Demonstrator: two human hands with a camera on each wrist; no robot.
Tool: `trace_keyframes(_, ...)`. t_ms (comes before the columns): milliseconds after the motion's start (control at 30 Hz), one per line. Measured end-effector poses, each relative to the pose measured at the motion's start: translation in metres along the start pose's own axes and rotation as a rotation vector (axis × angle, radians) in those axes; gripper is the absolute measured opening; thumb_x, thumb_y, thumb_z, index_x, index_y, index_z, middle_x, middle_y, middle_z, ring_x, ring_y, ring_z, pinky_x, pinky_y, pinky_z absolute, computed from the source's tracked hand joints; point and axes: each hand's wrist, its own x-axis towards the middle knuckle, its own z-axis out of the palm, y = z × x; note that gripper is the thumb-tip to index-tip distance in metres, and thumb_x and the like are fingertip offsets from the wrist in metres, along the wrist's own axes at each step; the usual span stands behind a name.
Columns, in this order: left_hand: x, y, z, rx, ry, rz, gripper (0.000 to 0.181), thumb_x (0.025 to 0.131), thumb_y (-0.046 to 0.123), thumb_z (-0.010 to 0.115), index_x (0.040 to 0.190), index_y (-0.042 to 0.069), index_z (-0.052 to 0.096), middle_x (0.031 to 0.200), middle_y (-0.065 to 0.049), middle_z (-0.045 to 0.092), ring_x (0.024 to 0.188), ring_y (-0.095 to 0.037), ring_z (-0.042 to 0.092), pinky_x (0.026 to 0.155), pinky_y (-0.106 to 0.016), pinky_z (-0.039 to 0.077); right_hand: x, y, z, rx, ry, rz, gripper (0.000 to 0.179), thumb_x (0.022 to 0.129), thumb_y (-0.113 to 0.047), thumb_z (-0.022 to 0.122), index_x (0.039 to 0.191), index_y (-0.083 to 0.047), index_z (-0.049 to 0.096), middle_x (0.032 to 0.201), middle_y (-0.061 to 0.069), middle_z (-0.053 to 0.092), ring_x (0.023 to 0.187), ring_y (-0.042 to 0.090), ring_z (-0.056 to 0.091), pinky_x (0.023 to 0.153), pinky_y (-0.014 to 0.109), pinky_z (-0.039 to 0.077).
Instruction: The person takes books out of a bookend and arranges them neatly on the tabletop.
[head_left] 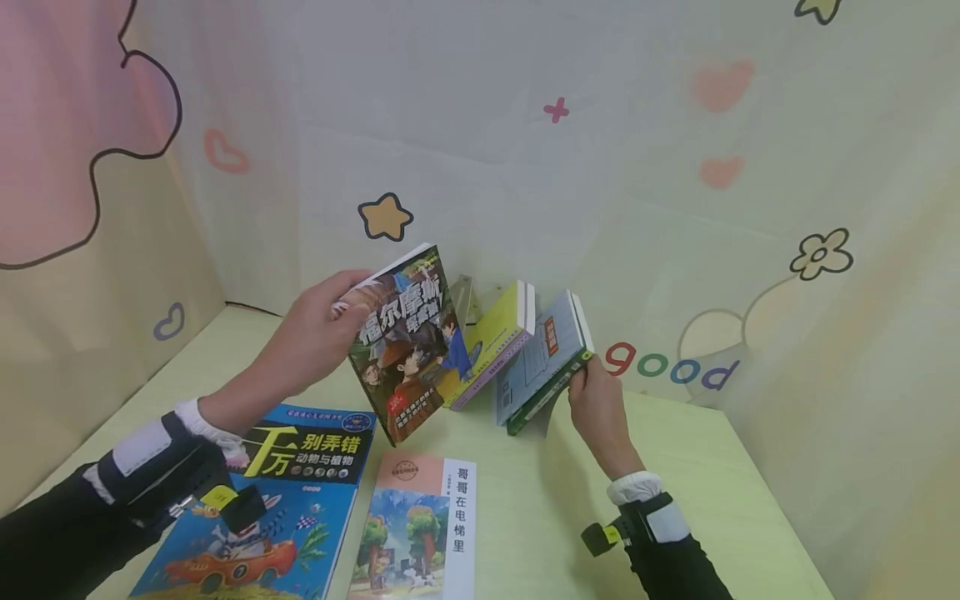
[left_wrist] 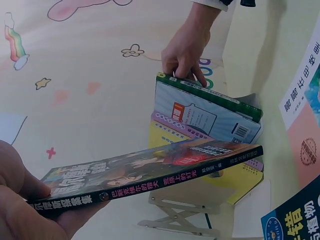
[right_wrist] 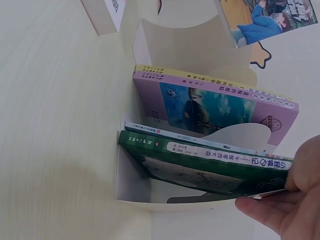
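Observation:
My left hand (head_left: 318, 333) grips a dark comic-style book (head_left: 405, 358) by its upper corner, holding it tilted in the air in front of the stand. Slim and dark, its spine shows in the left wrist view. On the right, my right hand (head_left: 602, 408) pinches the top end of a green book (right_wrist: 200, 175), which leans against a light blue book (head_left: 536, 358). Both stand in one section of a pale book stand (right_wrist: 195, 42). A yellow book (head_left: 487, 333) and a purple book (right_wrist: 215, 107) lean together in the neighbouring section.
Flat on the table (head_left: 675, 483) lie a large blue children's book (head_left: 292, 508) and a pink-and-white book (head_left: 423, 525), in front of the stand. A patterned cloth (head_left: 480, 150) rises behind the table.

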Motion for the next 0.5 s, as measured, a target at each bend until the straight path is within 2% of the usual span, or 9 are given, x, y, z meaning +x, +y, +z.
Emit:
trace_keyframes(67,-0.003,-0.001,-0.003,-0.015,-0.012,-0.004,0.047,0.111,0.020,0.045,0.156,0.008,0.042,0.143,-0.020,0.056,0.118,-0.039,0.062,0.089,-0.048,0.059,0.000,0.001,-0.001,0.012,-0.002,0.000,0.019,0.105,-0.007,0.045,0.104,0.008,0.057,0.069,0.012,0.056,0.054,0.021,0.049,0.045,0.029,0.036)
trace_keyframes(167,-0.006,-0.002,-0.006,-0.034,-0.029,-0.010,0.047,0.111,0.020,0.046,0.156,0.008,0.042,0.144,-0.021,0.055,0.119,-0.040,0.062,0.089,-0.048,0.059,-0.001,0.002,-0.002,0.049,-0.008,0.002,0.018,0.106,-0.007,0.045,0.103,0.006,0.058,0.078,0.018,0.066,0.060,0.026,0.062,0.047,0.031,0.043)
trace_keyframes(267,-0.009,-0.004,-0.007,-0.043,-0.040,-0.022,0.048,0.111,0.021,0.046,0.156,0.008,0.042,0.145,-0.020,0.054,0.122,-0.040,0.060,0.094,-0.054,0.057,-0.001,0.002,-0.004,0.081,-0.016,0.006,0.019,0.106,-0.007,0.043,0.104,0.006,0.058,0.090,0.025,0.071,0.073,0.034,0.072,0.052,0.035,0.054)
trace_keyframes(333,-0.011,-0.005,-0.008,-0.073,-0.051,-0.036,0.048,0.111,0.021,0.047,0.157,0.008,0.041,0.144,-0.021,0.053,0.121,-0.041,0.061,0.093,-0.053,0.057,-0.002,0.002,-0.004,0.101,-0.026,0.011,0.020,0.106,-0.006,0.042,0.106,0.007,0.058,0.097,0.028,0.072,0.080,0.038,0.075,0.056,0.038,0.058)
trace_keyframes(500,-0.015,-0.008,-0.010,-0.134,-0.079,-0.079,0.051,0.111,0.025,0.048,0.158,0.010,0.039,0.144,-0.023,0.052,0.119,-0.044,0.062,0.090,-0.050,0.059,-0.001,0.002,-0.005,0.156,-0.045,0.029,0.022,0.107,-0.005,0.041,0.111,0.007,0.058,0.105,0.031,0.070,0.085,0.041,0.075,0.066,0.041,0.063)
